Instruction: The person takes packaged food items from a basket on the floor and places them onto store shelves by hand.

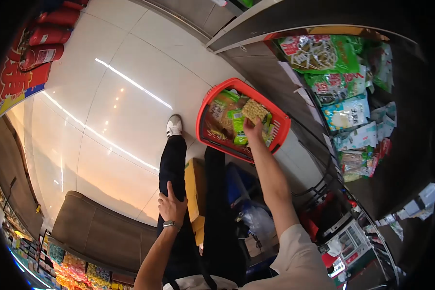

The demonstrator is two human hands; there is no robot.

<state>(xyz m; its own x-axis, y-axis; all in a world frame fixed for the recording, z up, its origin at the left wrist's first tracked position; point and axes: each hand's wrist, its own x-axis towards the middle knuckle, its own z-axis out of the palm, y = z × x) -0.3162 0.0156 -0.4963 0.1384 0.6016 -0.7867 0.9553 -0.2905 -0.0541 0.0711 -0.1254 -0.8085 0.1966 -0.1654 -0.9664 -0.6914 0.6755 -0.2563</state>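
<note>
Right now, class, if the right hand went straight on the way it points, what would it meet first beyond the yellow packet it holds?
Probably the green packet at the far end of the red basket, though depth is unclear and the right hand might pass above.

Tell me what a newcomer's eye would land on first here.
Most likely the bright red basket on the pale floor right of centre, where the right hand holds a pack of small yellowish pieces over other packets. Next come the colourful bags on the dark shelf at upper right. The red fire extinguishers in the top left corner also stand out.
</note>
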